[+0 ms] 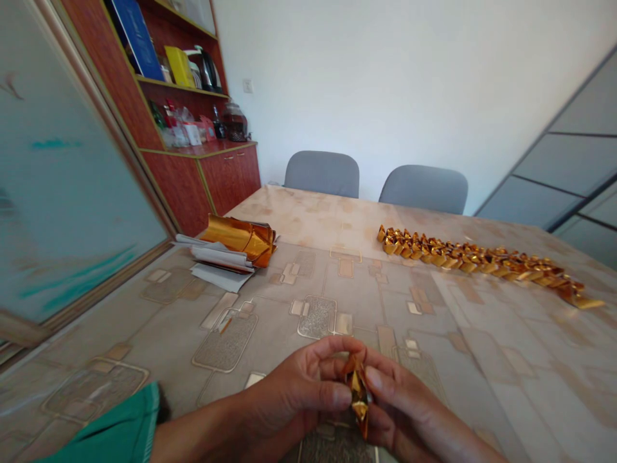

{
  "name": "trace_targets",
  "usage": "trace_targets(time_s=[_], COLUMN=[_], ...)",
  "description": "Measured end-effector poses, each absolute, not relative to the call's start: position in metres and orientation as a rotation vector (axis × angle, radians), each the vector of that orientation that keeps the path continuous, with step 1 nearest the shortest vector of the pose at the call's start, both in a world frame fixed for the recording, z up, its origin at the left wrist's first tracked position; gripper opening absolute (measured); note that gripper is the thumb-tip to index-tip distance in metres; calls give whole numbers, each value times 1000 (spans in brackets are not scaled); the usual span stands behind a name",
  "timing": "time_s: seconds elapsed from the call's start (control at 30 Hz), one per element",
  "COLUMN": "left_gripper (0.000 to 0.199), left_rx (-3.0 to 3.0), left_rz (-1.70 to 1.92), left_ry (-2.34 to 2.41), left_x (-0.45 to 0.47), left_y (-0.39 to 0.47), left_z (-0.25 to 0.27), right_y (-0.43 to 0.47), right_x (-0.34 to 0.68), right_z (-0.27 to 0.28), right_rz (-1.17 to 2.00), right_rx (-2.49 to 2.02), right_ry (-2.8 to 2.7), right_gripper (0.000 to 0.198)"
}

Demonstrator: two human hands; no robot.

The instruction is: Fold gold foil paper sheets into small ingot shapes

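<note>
A small folded piece of gold foil paper (358, 395) is pinched between both hands, low in the middle of the view. My left hand (313, 379) closes on it from the left, its thumb on the near side and fingers curled around behind. From the right, my right hand (398, 402) grips the same piece between thumb and fingers. Farther off at the left lies a stack of gold foil sheets (236, 236), partly rolled, with pale backing sheets under it. A long row of folded gold foil pieces (475, 256) stretches across the table's right side.
A patterned cloth covers the table (284, 308). Behind its far edge stand two grey chairs (322, 172) (424, 186). A wooden cabinet (229, 173) with loaded shelves is at the back left, beside a frosted glass panel (72, 173).
</note>
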State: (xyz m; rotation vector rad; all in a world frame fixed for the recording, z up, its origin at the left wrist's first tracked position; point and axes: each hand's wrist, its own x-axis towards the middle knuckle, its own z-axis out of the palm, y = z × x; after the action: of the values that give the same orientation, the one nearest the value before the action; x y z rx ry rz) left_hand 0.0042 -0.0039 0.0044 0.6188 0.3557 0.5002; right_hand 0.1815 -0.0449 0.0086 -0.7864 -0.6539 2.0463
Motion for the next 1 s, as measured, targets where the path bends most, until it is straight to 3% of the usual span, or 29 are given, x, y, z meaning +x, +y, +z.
trace_targets(time_s=[0.27,1.0], left_gripper=[38,29], left_rx=[460,710], left_rz=[495,620], left_ry=[397,625], left_x=[0,13], left_y=[-4,-13], left_z=[6,9], right_y=[-45,-51], right_x=[186,178], right_z=[1,-9], right_rz=[2054,2032], right_rx=[-795,-823], right_ry=[-727,-769], right_gripper=[29,58])
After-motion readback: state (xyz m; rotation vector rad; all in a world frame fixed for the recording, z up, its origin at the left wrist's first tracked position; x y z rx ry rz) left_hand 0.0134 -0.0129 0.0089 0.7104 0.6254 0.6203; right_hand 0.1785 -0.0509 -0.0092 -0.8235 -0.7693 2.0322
